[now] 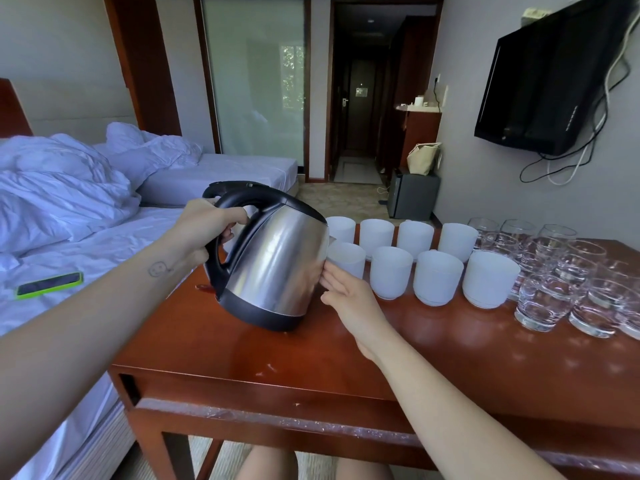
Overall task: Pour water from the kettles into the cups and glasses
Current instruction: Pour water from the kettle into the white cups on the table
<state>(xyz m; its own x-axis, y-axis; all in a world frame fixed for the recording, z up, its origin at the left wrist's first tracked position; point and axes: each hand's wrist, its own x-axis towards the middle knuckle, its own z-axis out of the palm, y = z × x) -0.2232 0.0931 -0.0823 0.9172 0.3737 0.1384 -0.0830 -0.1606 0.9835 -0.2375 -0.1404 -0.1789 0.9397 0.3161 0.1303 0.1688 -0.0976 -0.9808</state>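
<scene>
A steel kettle [277,261] with a black handle and base hangs tilted to the right above the wooden table [242,355]. My left hand [204,230] grips its handle. The spout leans over the nearest left white cup [348,259], which my right hand [349,303] holds at its side. Two rows of white cups [438,280] run to the right. Several clear glasses [543,299] stand at the table's right end. Whether water is flowing is hidden by the kettle.
A bed with white bedding [69,188] lies to the left, with a green-cased phone [50,285] on it. A black TV [550,81] hangs on the right wall. A small dark fridge [414,199] stands behind the table.
</scene>
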